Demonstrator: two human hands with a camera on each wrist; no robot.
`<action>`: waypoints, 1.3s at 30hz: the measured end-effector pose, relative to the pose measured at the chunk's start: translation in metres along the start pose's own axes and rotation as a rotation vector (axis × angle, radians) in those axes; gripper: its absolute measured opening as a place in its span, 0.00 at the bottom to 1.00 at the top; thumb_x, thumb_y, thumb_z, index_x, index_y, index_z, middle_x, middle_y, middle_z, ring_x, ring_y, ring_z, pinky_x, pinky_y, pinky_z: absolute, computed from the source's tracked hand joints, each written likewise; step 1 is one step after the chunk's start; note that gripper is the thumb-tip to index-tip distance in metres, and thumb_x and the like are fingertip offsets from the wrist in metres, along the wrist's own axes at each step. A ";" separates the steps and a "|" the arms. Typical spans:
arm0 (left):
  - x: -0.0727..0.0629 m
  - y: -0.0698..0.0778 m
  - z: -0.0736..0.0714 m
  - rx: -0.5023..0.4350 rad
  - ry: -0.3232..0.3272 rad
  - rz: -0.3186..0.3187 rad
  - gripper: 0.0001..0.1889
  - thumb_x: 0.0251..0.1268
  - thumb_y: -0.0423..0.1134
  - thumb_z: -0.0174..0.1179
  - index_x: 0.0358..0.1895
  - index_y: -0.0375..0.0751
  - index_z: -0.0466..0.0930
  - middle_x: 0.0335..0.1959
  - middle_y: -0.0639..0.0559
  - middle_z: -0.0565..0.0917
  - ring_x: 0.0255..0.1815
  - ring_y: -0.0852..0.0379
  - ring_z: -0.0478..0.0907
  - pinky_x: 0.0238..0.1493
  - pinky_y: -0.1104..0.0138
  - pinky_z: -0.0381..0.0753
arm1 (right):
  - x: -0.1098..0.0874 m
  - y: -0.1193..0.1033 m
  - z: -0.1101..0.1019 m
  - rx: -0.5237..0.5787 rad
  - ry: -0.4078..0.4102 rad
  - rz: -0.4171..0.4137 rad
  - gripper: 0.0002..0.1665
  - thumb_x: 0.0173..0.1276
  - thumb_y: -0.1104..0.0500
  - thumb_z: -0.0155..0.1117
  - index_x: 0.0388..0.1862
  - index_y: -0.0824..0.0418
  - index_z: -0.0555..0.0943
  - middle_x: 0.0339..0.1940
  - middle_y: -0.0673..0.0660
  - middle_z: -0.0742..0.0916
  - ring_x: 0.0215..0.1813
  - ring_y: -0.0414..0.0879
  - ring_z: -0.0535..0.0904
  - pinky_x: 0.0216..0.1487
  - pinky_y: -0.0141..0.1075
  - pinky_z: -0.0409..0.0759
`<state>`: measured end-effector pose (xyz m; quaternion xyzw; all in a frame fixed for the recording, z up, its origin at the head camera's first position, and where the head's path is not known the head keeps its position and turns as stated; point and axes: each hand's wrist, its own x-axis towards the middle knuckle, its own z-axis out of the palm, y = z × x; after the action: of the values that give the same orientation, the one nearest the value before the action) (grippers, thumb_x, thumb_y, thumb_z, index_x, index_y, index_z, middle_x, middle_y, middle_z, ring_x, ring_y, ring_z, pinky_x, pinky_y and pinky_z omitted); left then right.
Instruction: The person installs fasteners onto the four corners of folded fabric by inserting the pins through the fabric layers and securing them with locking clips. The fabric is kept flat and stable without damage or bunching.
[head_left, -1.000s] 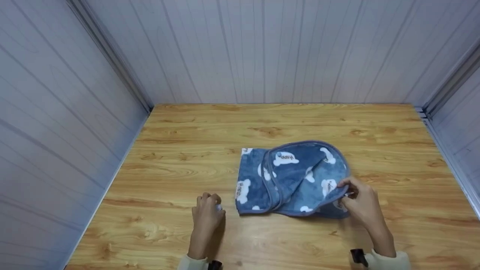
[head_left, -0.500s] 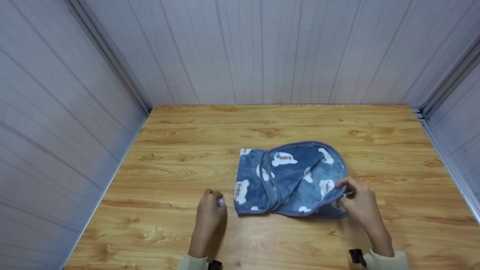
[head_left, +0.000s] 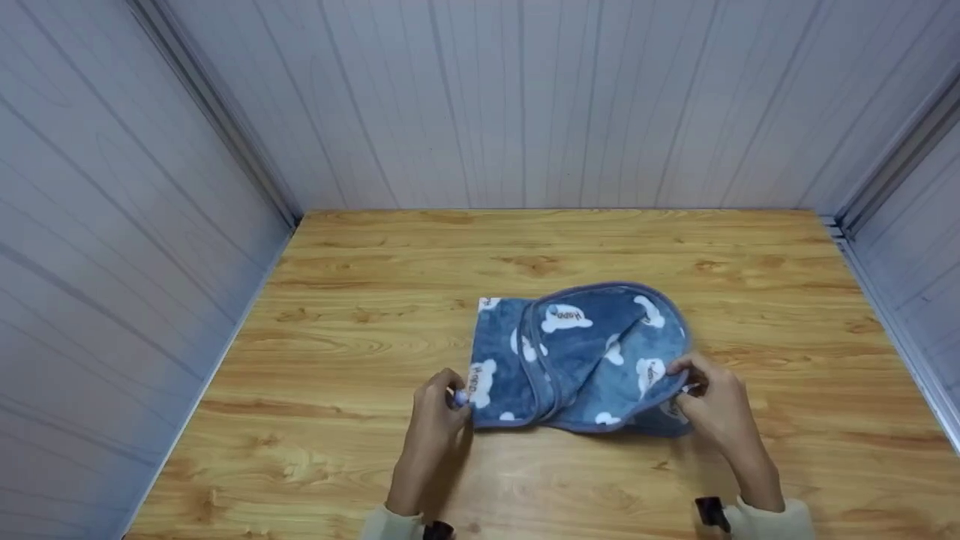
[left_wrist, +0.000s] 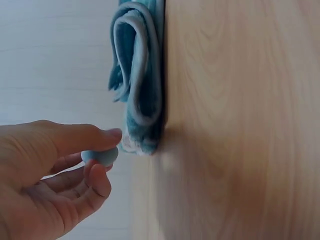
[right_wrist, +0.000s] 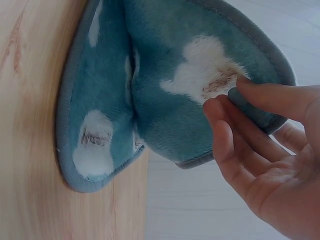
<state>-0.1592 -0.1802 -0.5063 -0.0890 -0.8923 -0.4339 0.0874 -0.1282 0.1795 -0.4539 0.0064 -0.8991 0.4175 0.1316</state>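
Blanket (head_left: 574, 360) lay folded on the table (head_left: 360, 300); the right hand (head_left: 721, 403) pinched its edge between fingers, the left hand (head_left: 436, 412) gripped a small ball (left_wrist: 101, 156) beside it.

Cloth (head_left: 574, 360) with a fuzzy, plush pile and smoother, matt fabric edging (right_wrist: 64, 110). Wood-grained worktop (head_left: 360, 345), smooth with a faint sheen. Smooth wall panels (head_left: 480, 105), streaked like wood.
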 end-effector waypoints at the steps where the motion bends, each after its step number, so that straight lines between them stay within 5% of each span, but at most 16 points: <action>1: 0.000 0.002 0.001 -0.010 0.004 0.005 0.12 0.40 0.19 0.68 0.28 0.33 0.76 0.24 0.49 0.77 0.24 0.57 0.75 0.24 0.70 0.75 | 0.000 0.000 0.000 -0.001 -0.001 0.003 0.19 0.45 0.80 0.56 0.31 0.61 0.80 0.25 0.53 0.83 0.29 0.40 0.78 0.28 0.28 0.75; 10: 0.002 0.012 0.006 -0.080 -0.004 0.044 0.11 0.44 0.24 0.72 0.30 0.33 0.79 0.29 0.47 0.80 0.30 0.52 0.81 0.28 0.66 0.81 | 0.001 -0.001 0.000 0.003 -0.013 0.009 0.17 0.45 0.79 0.58 0.31 0.61 0.80 0.26 0.54 0.83 0.29 0.41 0.78 0.29 0.28 0.75; 18: 0.008 0.021 0.015 -0.112 0.040 0.192 0.11 0.42 0.21 0.71 0.32 0.30 0.82 0.32 0.45 0.78 0.30 0.50 0.81 0.25 0.63 0.82 | 0.001 -0.002 0.000 0.010 -0.006 -0.011 0.19 0.45 0.80 0.58 0.31 0.61 0.80 0.26 0.54 0.84 0.30 0.41 0.78 0.29 0.27 0.75; 39: 0.018 0.047 0.033 -0.091 -0.053 0.208 0.15 0.48 0.23 0.67 0.43 0.31 0.83 0.39 0.46 0.81 0.38 0.53 0.79 0.39 0.59 0.80 | 0.001 -0.003 0.001 0.044 -0.004 -0.024 0.19 0.43 0.82 0.57 0.30 0.62 0.80 0.24 0.53 0.84 0.28 0.41 0.77 0.28 0.25 0.74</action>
<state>-0.1681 -0.1241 -0.4867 -0.1962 -0.8595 -0.4603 0.1043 -0.1294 0.1771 -0.4518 0.0211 -0.8898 0.4355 0.1348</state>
